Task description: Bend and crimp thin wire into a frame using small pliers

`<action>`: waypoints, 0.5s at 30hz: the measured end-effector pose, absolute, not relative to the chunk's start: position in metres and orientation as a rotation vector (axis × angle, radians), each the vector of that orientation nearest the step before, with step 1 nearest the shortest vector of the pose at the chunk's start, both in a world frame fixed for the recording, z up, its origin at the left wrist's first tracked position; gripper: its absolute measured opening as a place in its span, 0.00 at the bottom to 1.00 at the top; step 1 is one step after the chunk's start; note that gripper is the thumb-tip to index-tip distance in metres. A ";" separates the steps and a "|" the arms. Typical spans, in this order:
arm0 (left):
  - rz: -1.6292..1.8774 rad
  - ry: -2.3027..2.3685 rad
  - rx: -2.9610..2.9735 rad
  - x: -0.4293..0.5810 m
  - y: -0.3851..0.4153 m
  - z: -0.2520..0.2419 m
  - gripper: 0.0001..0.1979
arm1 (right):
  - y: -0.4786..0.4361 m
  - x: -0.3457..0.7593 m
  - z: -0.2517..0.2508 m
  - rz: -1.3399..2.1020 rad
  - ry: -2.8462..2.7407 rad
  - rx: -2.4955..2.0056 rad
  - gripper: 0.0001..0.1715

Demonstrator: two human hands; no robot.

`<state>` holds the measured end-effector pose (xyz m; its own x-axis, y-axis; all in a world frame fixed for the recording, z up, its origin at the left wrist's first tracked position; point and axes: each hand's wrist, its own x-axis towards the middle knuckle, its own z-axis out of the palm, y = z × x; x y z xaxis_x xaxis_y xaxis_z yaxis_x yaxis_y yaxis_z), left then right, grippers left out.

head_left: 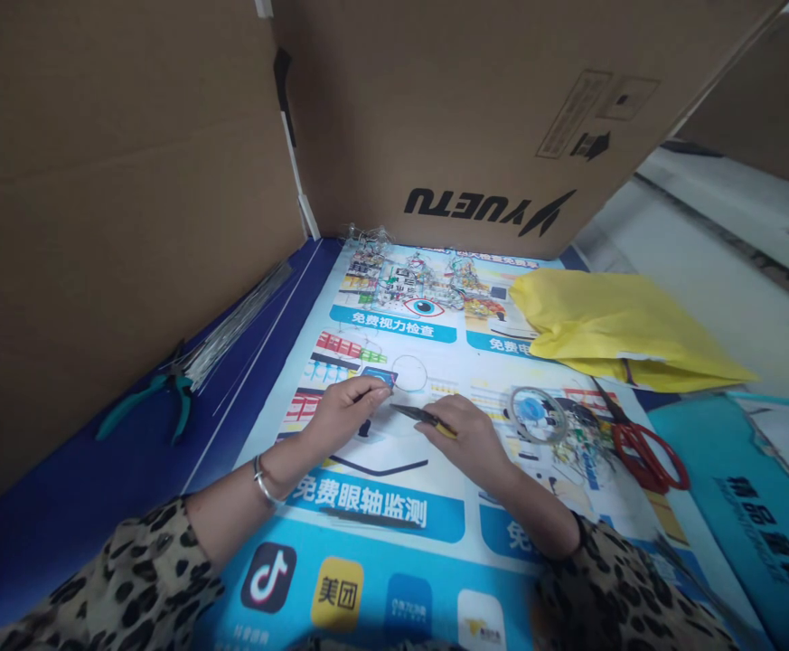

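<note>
My left hand is closed, thumb and finger pinched together at the edge of a thin wire loop. The loop stands just beyond the fingertips, and its lower part is hard to make out. In my right hand is a small pair of pliers with dark, pointed jaws and yellow handles. Those jaws point left toward the pinched fingertips, a small gap away from them. Whether the jaws are parted is too small to tell.
Teal-handled pliers and a bundle of straight wires lie left. Tangled wire pieces are at the back. On the right are a clear tape roll, red-handled scissors and a yellow bag. Cardboard walls enclose the back and left.
</note>
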<state>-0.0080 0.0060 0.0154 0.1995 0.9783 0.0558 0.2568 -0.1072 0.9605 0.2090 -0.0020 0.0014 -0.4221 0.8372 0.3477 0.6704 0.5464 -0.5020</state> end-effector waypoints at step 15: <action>0.924 1.193 1.747 -0.008 0.007 0.015 0.10 | -0.005 0.208 -0.001 0.160 -2.313 -1.155 0.10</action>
<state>-0.0085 0.0066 0.0151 0.2852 0.9504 0.1240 0.3583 -0.2257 0.9059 0.2078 -0.0046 -0.0010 -0.4837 0.7697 0.4166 0.7048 0.6248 -0.3360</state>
